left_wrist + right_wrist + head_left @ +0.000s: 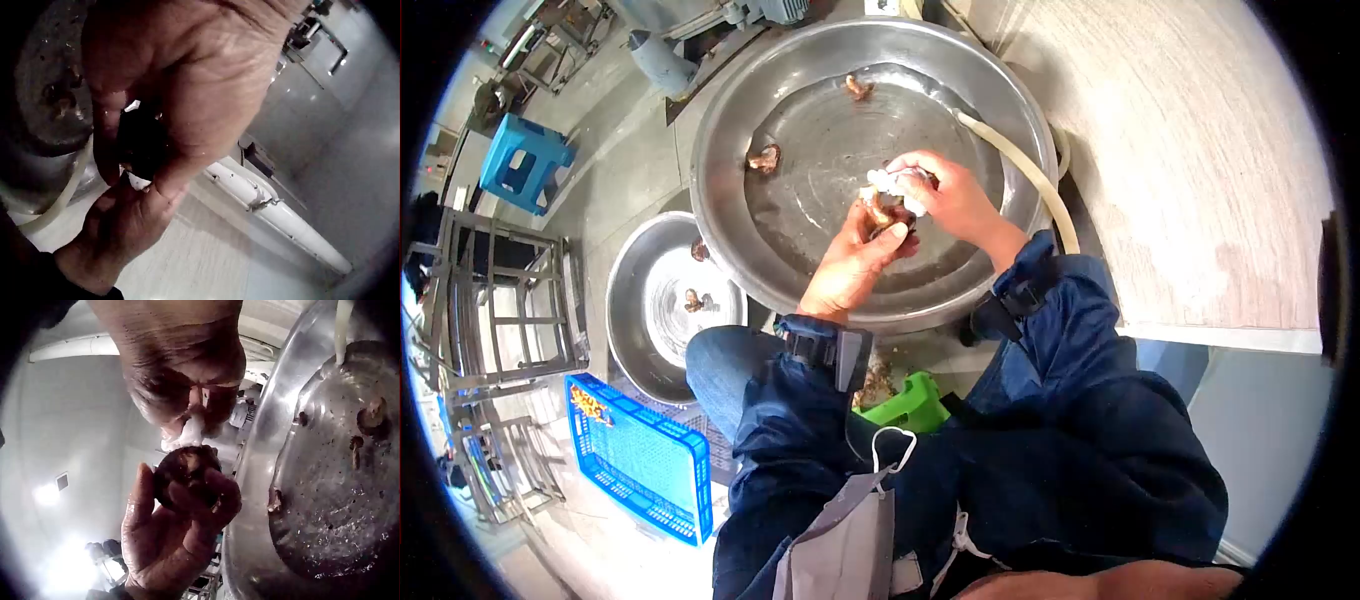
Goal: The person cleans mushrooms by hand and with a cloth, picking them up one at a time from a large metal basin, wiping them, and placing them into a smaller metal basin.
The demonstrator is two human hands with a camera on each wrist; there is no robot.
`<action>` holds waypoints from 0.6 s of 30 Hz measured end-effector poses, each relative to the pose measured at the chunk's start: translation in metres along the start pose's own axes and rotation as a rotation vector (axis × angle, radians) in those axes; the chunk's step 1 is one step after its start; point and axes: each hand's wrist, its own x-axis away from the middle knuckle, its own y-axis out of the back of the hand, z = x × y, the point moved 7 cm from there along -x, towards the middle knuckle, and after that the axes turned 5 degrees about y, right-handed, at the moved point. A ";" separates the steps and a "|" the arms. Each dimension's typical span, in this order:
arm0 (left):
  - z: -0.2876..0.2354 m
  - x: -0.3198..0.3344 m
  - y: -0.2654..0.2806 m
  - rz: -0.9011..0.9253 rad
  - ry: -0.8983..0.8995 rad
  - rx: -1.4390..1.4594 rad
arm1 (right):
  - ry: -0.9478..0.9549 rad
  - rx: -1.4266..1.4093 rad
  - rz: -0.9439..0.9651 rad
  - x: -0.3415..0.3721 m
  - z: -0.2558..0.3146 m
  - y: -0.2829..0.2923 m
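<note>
Over a wide steel basin (725, 150) with shallow water, both hands meet at one brown mushroom (186, 469). My left hand (850, 268) grips it by the cap, thumb on one side and fingers on the other. A white wad (192, 432) is pinched in my right hand (962, 205) and meets the mushroom; its material cannot be told. In the left wrist view, the left palm (215, 106) hides most of the mushroom. Loose mushrooms lie in the basin, one at the far side (859, 88) and another at the left (765, 158).
A pale hose (1035, 180) hangs over the basin's right rim. At the left stands a smaller steel bowl (625, 300) with a few mushrooms. Below it is a blue crate (640, 485) with orange-brown pieces in a corner. A wood-grain surface (1180, 150) borders the right side.
</note>
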 end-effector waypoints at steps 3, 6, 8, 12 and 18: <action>-0.009 -0.003 0.010 -0.049 -0.066 -0.206 | 0.159 -0.025 0.046 0.000 0.007 -0.002; -0.004 -0.004 0.019 -0.151 -0.009 -0.379 | 0.460 0.206 0.087 0.005 0.021 -0.014; -0.010 0.001 0.014 -0.224 -0.047 -0.441 | 0.364 0.238 0.072 0.006 0.018 -0.015; -0.020 0.002 0.006 -0.218 -0.236 -0.534 | -0.001 0.187 -0.042 0.003 0.011 -0.006; -0.021 0.001 0.015 -0.337 -0.156 -0.847 | 0.185 0.186 -0.001 0.006 0.009 -0.021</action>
